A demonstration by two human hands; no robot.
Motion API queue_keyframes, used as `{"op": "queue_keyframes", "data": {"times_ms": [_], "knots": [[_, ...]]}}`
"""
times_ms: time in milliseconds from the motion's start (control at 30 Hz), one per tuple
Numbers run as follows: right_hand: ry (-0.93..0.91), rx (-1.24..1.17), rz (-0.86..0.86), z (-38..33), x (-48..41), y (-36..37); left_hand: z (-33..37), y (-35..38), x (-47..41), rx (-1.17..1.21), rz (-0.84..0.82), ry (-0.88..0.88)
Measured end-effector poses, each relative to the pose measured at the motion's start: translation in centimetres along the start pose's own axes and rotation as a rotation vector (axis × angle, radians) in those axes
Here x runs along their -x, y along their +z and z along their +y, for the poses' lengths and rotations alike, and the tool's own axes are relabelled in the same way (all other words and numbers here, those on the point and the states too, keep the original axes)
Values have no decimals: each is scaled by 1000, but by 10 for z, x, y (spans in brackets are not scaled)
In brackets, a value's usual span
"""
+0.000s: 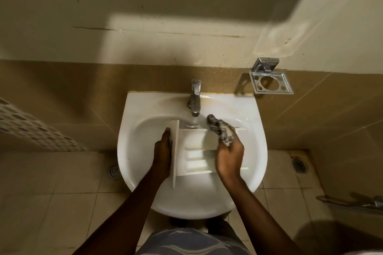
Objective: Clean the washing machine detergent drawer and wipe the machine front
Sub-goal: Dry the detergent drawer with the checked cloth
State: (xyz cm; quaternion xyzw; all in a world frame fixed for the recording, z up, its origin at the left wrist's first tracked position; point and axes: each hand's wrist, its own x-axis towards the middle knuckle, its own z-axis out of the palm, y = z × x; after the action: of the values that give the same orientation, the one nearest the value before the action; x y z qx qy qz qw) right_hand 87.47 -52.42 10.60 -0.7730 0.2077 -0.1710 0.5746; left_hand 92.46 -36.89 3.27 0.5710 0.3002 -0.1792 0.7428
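Scrubbing step: left hand (162,152) fingers clamp the white plastic detergent drawer (193,151); right hand (229,154) fingers bunch a mottled grey cloth (220,130) (tap running beyond them). Next, probably wiping the compartments.

Right end of the detergent drawer (194,151) hidden under the right hand (230,157) and cloth (220,130). Black print on its front panel covered by the left hand (162,155). Metal fitting (356,204) at right blurred, cut by the edge.

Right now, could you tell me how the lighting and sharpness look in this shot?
Head view: dim and warm, a bright patch on the wall, the sink well lit; wide-angle bending at the edges; cloth in the right hand slightly blurred.
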Motion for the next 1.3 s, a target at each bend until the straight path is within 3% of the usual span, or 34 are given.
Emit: {"op": "queue_keyframes", "data": {"times_ms": [100,200,333,467,733,867,1000,1100,1233,1300], "knots": [[-397,364,-229,-15,-7,22,9,2,7,-15,-31,88],[-480,658,-415,-24,-14,30,17,2,15,-8,-58,149],[-317,756,-443,-23,-36,4,28,-9,20,-60,-1,229],[-22,896,-430,-15,-59,-18,39,-16,25,-54,-49,300],[-200,752,-472,-45,-30,23,40,0,23,-85,-66,394],[39,857,-477,-19,-63,-13,41,-4,27,-89,-112,486],[298,779,-571,-9,-85,-30,39,-5,29,-227,-98,629],[294,835,-578,-2,-89,-23,32,-5,29,-292,-15,684],[138,877,-317,20,-74,-15,19,-13,17,-389,143,877],[50,839,-214,31,-56,-15,11,-18,6,-388,215,890]]}}
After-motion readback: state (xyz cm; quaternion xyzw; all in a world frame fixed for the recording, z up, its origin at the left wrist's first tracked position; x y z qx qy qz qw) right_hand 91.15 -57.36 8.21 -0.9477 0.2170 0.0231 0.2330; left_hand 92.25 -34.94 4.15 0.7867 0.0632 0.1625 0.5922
